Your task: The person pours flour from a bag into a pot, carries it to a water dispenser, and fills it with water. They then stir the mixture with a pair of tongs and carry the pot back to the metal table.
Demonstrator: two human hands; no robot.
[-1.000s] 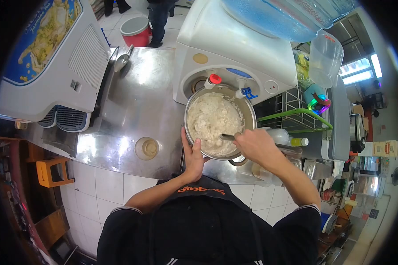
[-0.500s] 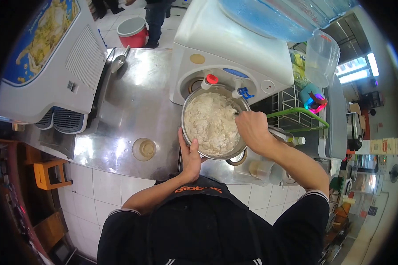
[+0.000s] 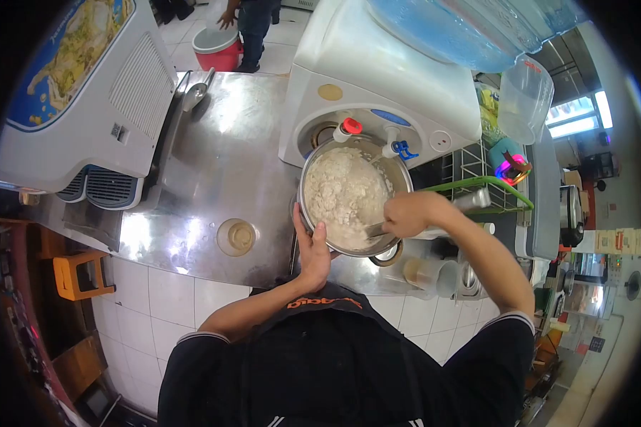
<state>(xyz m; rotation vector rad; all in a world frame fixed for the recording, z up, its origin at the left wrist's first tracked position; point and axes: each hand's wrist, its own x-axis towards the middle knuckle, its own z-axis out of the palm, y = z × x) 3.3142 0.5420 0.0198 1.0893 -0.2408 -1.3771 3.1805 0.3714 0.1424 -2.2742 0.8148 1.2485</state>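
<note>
A round metal bowl [image 3: 303, 186] holds a lumpy, pale, wet batter [image 3: 342, 188] under the taps of a water dispenser. Its lower left side rests in my left hand [image 3: 315, 255], the thumb near the rim and the fingers around the outside. My right hand [image 3: 411, 213] is closed in a fist over the right rim. From it a metal stirring utensil [image 3: 374, 230] dips into the batter at the bowl's lower right; its exact kind is hidden by the fist and batter.
The water dispenser [image 3: 384, 78] has a red tap [image 3: 352, 126] and a blue tap [image 3: 404, 149]. A small clear cup [image 3: 236, 237] and a metal scoop [image 3: 198, 92] lie on the steel counter [image 3: 214, 156]. Right of the bowl are a plastic jug [image 3: 434, 276] and green-edged rack [image 3: 477, 182].
My right hand has swept the utensil down toward the bowl's near right side. The batter looks wetter and more spread. A person's hand now shows above the red bucket.
</note>
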